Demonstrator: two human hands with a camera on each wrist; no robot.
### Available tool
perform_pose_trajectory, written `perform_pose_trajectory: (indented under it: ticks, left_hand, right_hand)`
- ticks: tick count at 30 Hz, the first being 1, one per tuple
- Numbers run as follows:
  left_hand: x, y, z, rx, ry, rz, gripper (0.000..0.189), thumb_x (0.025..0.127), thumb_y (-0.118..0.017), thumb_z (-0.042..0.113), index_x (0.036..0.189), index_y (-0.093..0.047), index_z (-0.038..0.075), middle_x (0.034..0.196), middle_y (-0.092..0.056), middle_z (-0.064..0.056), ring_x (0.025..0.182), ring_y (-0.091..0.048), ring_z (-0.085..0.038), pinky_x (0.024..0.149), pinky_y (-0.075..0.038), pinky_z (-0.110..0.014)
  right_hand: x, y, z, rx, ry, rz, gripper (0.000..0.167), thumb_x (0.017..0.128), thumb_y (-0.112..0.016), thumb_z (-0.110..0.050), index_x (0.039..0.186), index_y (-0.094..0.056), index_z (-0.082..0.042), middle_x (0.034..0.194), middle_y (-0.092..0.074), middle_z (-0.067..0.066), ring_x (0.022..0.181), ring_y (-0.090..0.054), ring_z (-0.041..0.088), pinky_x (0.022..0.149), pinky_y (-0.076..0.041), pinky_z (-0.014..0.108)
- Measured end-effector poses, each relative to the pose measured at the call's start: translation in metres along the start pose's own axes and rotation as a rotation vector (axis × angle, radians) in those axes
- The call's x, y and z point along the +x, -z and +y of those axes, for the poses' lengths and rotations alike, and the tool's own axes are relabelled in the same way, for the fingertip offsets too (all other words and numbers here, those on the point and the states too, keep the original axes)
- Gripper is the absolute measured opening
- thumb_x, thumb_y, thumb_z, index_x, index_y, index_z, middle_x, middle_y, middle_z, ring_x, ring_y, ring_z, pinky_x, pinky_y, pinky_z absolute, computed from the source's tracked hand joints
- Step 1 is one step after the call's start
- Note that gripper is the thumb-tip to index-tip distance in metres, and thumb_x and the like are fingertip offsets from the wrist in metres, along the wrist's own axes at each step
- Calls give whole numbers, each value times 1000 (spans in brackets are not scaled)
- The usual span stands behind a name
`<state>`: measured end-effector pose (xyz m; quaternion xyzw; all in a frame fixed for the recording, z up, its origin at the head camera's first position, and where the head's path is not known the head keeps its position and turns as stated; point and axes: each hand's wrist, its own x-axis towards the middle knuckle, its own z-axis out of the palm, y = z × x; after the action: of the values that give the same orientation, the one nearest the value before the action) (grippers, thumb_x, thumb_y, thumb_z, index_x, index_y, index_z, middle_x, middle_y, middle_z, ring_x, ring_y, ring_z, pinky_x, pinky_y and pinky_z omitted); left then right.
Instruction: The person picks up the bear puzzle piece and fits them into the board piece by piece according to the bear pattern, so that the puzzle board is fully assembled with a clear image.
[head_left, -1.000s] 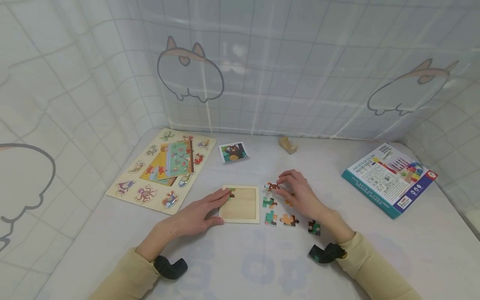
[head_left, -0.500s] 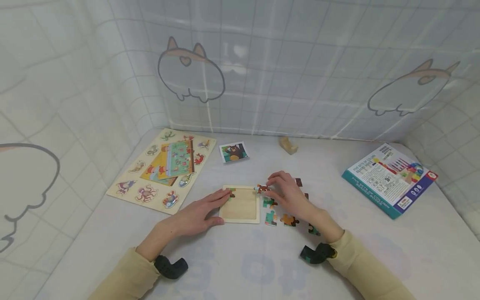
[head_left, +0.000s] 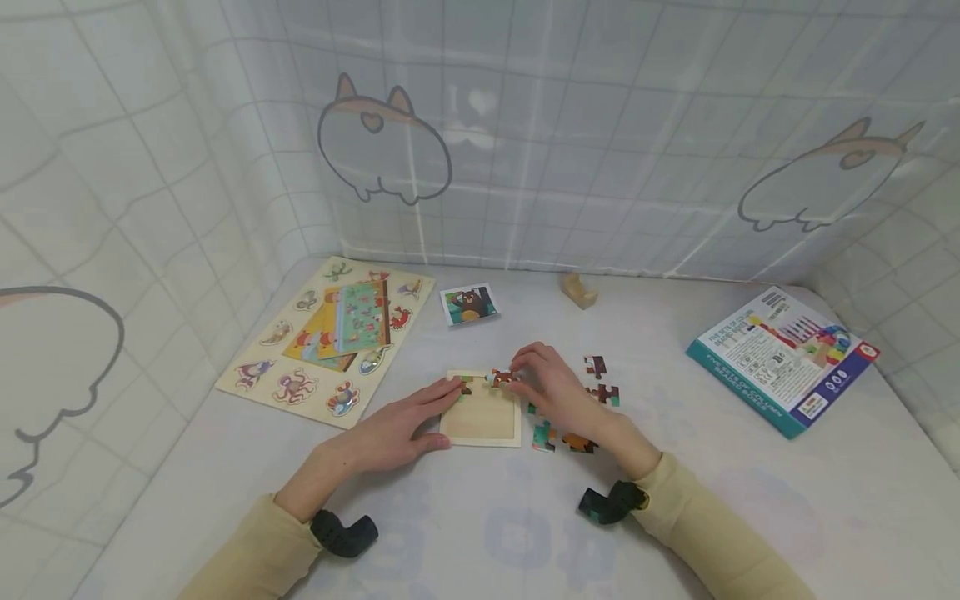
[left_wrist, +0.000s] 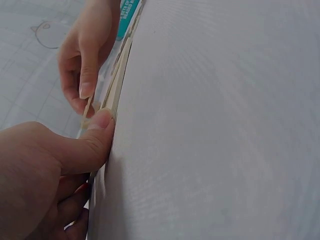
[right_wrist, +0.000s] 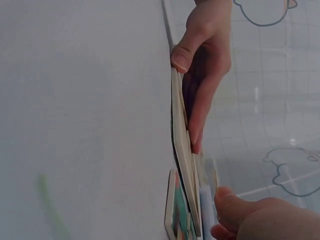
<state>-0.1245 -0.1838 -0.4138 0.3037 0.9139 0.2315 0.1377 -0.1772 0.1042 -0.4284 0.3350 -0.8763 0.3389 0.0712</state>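
Note:
My right hand [head_left: 551, 387] pinches a brown bear jigsaw piece [head_left: 501, 378] over the upper right part of a square wooden puzzle tray [head_left: 483, 412]. In the right wrist view that piece shows edge-on as a thin strip [right_wrist: 215, 179] at the thumb tip. My left hand [head_left: 397, 429] rests on the tray's left side, fingers stretched to its upper left corner, thumb at the lower left corner. Just beside those fingertips a green and brown piece [head_left: 467, 387] sits inside the tray, partly covered. Loose pieces, among them a teal one [head_left: 543, 436] and a brown one [head_left: 596, 367], lie right of the tray.
Behind the tray lies a bear picture card [head_left: 468, 305], with a tan curved object [head_left: 577, 291] to its right. A wooden sea-animal board [head_left: 300, 408] bearing picture cards [head_left: 360, 317] is at the left. At the far right lies a teal and purple box [head_left: 780, 358].
My right hand has carried the bear piece leftward from beside the tray to over its upper part. Loose pieces once under that hand now show. My left hand has stayed put.

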Motion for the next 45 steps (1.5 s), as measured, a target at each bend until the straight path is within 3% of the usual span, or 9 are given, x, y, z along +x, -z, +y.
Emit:
perform_pose_trajectory:
  ticks: [13,35,45]
  left_hand:
    - [0,2,2,-11,22,-9,74,97,-63,38,158,-30,14,168,-18,1,154,-19,-24,120,-30,-48]
    - [1,3,5,-1,48,-15,76,97,-64,40,159,-28,17,168,-18,0,154,-20,-23,121,-30,-47]
    - [1,0,4,29,23,21,72,97,-64,35,158,-30,16,166,-24,-1,151,-26,-27,120,-31,-50]
  right_hand:
    - [15,-14,-12,12,9,-44,21,96,-69,-18,108,-65,-2,117,-61,9,113,-56,25,99,-51,40]
    - [12,-20,-9,-5,13,-43,20,94,-71,-18,105,-65,-2,116,-59,9,109,-52,24,97,-49,40]
    - [13,-23,-9,1,-9,-46,20,95,-71,-19,105,-65,-3,117,-58,7,110,-50,24,97,-48,40]
